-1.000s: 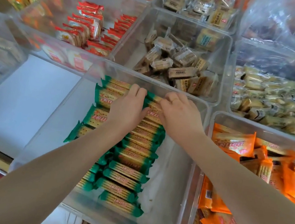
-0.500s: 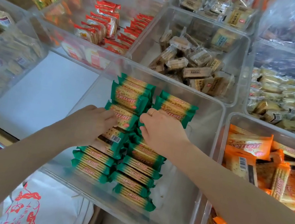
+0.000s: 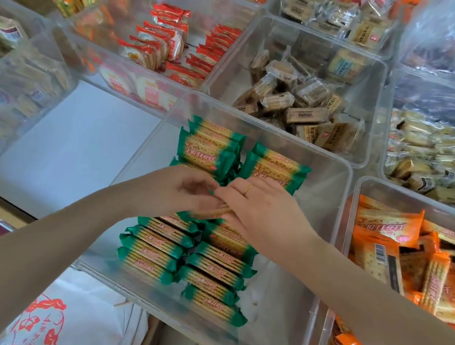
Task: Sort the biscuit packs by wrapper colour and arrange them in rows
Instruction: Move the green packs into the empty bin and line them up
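Observation:
Green-wrapped biscuit packs [image 3: 196, 258] lie in two rows inside a clear plastic bin [image 3: 332, 187]. More green packs [image 3: 208, 152] stand stacked at the bin's far end. My left hand [image 3: 171, 190] and my right hand [image 3: 261, 212] meet over the middle of the rows. Between their fingertips they pinch one green pack [image 3: 208, 213], tilted and blurred. My right hand wears a ring. Both hands hide the packs under them.
Orange packs [image 3: 412, 265] fill the bin on the right. Behind are bins of red packs [image 3: 162, 43], brown packs [image 3: 298, 97] and pale yellow packs [image 3: 433, 154]. A white surface [image 3: 71, 150] lies left of the green bin. A printed white bag [image 3: 59, 321] sits below.
Both hands came together from either side of the rows and now pinch one green pack between them. The camera view shifted slightly.

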Motion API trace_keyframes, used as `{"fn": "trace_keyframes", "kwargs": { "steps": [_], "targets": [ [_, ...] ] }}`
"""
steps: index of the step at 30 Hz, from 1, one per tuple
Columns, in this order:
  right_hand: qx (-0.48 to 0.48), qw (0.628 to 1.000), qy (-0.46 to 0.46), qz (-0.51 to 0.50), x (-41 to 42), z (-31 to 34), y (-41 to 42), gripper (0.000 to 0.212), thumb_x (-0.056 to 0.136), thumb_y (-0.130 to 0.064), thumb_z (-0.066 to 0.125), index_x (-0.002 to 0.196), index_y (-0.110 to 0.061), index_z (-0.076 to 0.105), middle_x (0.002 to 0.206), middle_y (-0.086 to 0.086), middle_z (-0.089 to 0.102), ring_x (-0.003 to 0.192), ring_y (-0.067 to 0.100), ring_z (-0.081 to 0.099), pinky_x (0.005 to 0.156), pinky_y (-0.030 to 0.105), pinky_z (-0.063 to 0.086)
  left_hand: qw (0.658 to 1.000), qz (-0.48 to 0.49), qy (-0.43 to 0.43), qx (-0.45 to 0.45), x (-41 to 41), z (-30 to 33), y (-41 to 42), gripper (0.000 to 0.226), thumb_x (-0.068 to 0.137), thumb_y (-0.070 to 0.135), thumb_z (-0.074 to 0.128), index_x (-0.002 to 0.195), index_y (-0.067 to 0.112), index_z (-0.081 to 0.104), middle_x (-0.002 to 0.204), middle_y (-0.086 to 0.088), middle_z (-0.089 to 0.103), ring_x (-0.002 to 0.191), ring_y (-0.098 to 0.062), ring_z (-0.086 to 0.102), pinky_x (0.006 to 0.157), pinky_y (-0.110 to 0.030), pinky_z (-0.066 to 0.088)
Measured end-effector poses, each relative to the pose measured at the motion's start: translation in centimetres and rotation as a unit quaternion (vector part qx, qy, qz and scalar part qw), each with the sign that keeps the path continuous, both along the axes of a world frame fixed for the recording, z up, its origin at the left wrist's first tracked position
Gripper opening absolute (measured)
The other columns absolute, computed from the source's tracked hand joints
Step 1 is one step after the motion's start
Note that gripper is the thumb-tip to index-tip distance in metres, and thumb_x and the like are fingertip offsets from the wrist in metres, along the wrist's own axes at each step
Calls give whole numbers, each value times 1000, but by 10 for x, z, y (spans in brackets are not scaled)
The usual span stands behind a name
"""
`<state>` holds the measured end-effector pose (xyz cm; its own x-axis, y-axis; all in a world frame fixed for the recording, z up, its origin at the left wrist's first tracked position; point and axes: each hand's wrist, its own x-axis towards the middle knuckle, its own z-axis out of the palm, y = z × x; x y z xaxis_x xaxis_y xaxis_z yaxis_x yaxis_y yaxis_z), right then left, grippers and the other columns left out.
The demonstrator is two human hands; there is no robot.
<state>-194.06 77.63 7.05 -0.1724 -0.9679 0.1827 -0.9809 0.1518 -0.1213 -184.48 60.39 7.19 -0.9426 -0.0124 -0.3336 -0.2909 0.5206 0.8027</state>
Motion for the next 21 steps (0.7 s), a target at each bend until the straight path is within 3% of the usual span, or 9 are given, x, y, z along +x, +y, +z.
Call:
{"fn": "trace_keyframes", "kwargs": {
  "steps": [2,4,7,10,14,18,21],
  "targets": [
    [26,997,-15,-72,-3,-1,3,26,76,-18,74,99,-14,64,89,3,65,80,26,63,70,34,47,996,50,43,-65,-4,-4,0,32,89,54,47,104,31,63,99,7,68,87,-7,61,77,-23,46],
    [59,985,-68,-149,-13,-2,7,24,88,-19,60,112,-16,58,106,3,62,97,25,58,82,36,43,978,72,70,-185,-5,-12,-5,31,96,37,41,116,22,60,109,-1,65,94,-16,60,80,-28,44],
    [85,952,-132,-264,-35,-2,14,24,93,-22,51,117,-18,53,116,2,58,104,22,54,88,36,46,919,-28,35,-391,-2,-32,-11,47,89,31,54,133,15,46,132,-5,49,119,-25,47,94,-37,39],
    [102,929,-156,-319,-46,0,14,28,93,-22,52,121,-18,51,120,3,56,108,23,53,86,38,47,882,-64,-8,-467,-3,-42,-10,63,85,37,59,139,14,36,141,-6,36,128,-26,34,103,-37,30],
    [96,924,-142,-342,-44,-2,10,20,93,-21,50,112,-19,44,109,2,56,91,19,51,70,35,45,876,-75,-4,-477,-8,-39,-12,62,82,42,63,132,15,40,129,-5,41,112,-23,45,88,-32,38],
    [139,928,44,-344,-44,-4,5,34,90,-35,55,116,-14,46,122,8,48,112,28,45,88,38,38,920,-72,71,-380,-12,-25,-4,67,78,46,68,132,19,38,128,2,51,101,-19,56,76,-28,41],
    [147,925,-41,-347,-51,-7,6,37,88,-41,57,112,-14,46,116,7,51,106,28,52,75,37,41,959,-51,59,-272,-20,-18,7,64,78,52,64,132,29,38,117,11,53,97,-11,55,74,-25,46]
  ]
}}
